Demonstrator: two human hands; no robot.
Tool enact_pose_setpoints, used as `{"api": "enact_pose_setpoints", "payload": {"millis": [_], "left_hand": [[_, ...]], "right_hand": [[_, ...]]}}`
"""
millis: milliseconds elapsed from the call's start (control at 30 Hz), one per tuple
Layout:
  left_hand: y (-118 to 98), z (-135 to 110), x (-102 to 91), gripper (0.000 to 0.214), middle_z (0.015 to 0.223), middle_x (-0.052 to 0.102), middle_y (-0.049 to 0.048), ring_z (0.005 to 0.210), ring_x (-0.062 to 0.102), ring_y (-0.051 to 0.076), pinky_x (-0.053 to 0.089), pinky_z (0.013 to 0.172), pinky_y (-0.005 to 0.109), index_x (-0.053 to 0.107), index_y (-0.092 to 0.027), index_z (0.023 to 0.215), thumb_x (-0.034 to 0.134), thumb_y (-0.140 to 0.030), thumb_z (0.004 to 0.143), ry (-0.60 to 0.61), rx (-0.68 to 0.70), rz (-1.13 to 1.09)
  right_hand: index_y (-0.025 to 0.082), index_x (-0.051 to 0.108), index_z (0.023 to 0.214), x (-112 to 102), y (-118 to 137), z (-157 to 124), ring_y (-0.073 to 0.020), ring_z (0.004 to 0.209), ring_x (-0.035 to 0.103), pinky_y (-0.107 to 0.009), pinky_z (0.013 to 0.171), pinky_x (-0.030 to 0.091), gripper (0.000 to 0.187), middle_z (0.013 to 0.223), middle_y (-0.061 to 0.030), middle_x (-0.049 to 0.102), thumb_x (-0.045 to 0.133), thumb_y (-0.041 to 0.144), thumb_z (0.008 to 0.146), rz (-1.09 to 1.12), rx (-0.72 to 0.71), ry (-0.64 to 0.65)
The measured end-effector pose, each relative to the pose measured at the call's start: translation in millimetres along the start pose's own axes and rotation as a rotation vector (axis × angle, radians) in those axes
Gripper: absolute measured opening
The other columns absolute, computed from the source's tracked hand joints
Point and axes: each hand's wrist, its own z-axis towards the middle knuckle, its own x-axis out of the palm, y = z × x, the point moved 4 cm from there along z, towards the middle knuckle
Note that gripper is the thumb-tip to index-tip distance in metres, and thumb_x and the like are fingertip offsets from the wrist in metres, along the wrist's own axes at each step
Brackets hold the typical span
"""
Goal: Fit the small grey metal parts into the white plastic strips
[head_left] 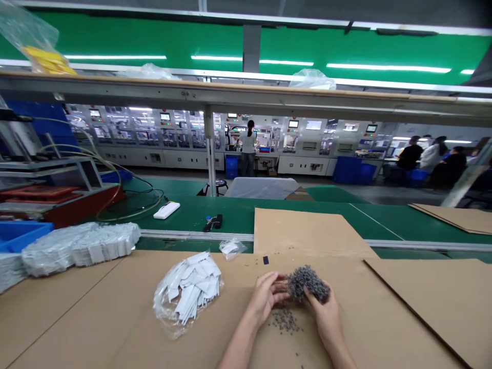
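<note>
A clump of small grey pieces [307, 283], perhaps in a clear bag I cannot make out, is raised over the cardboard. My right hand [326, 303] grips it from the right, the thumb pressed across its near side. At its left edge my left hand [266, 294] has its fingers apart and slightly curled, the fingertips close to or touching the clump. Loose grey pieces [285, 321] lie scattered on the cardboard below the hands. Just beyond my left hand is a small black rectangle [265, 260]. To the left lies an open clear bag of white flat strips [198, 287].
Cardboard sheets [307, 230] cover much of the green bench. Wrapped white stacks [103, 245] and a blue bin [23, 234] stand at left, near a machine with cables [61, 179]. A small bag [231, 248], white device [166, 210] and keys [212, 223] lie farther back.
</note>
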Motion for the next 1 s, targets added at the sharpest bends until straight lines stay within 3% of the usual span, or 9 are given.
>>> {"api": "enact_pose_setpoints", "payload": {"millis": [233,400,533,767,900,1000], "left_hand": [[13,-2,3.5,0.026,0.084,0.061,0.0115,0.067,0.061,0.019,0.048,0.064,0.034,0.055,-0.011,0.087,0.053,-0.032,0.073,0.031,-0.184,-0.035],[3,2,-2.0,0.018,0.078,0.061,0.0096,0.071,0.060,0.016,0.047,0.070,0.027,0.057,-0.008,0.082,0.062,-0.018,0.067,-0.043,0.005,-0.028],[1,3,-7.0,0.018,0.072,0.061,0.0073,0.067,0.060,0.014,0.048,0.068,0.026,0.057,-0.008,0.082,0.063,-0.014,0.066,-0.083,0.012,-0.004],[14,0,2.1,0.019,0.079,0.062,0.0103,0.067,0.061,0.019,0.047,0.067,0.035,0.056,-0.010,0.082,0.056,-0.025,0.072,0.021,-0.129,-0.076],[11,1,0.4,0.019,0.077,0.063,0.0121,0.071,0.061,0.019,0.044,0.074,0.034,0.057,-0.008,0.083,0.055,-0.024,0.073,0.004,-0.088,-0.138],[12,0,0.0,0.018,0.077,0.063,0.0109,0.071,0.061,0.019,0.044,0.073,0.034,0.057,-0.009,0.083,0.054,-0.024,0.073,0.001,-0.110,-0.174]], "right_hand": [[0.019,0.042,0.098,3,-8,1,-0.0203,0.079,0.056,-0.034,0.076,0.043,0.054,0.086,-0.0020,0.060,0.070,0.031,0.054,0.090,-0.016,0.043],[0.020,0.041,0.107,8,2,-6,-0.0242,0.092,0.053,-0.037,0.083,0.040,0.066,0.100,-0.0054,0.057,0.072,0.030,0.050,0.012,-0.009,0.104],[0.019,0.041,0.112,14,10,-10,-0.0249,0.101,0.049,-0.039,0.088,0.037,0.062,0.110,-0.0068,0.054,0.067,0.034,0.058,0.077,0.003,0.191],[0.019,0.041,0.110,8,4,-6,-0.0240,0.095,0.052,-0.038,0.085,0.039,0.061,0.104,-0.0064,0.057,0.066,0.037,0.058,0.048,-0.009,0.109],[0.019,0.040,0.109,5,6,-6,-0.0257,0.097,0.050,-0.040,0.087,0.036,0.062,0.106,-0.0080,0.054,0.068,0.036,0.056,-0.072,-0.060,0.042],[0.019,0.039,0.110,6,6,-6,-0.0250,0.097,0.050,-0.039,0.087,0.036,0.060,0.108,-0.0080,0.052,0.065,0.036,0.059,-0.062,-0.064,0.063]]}}
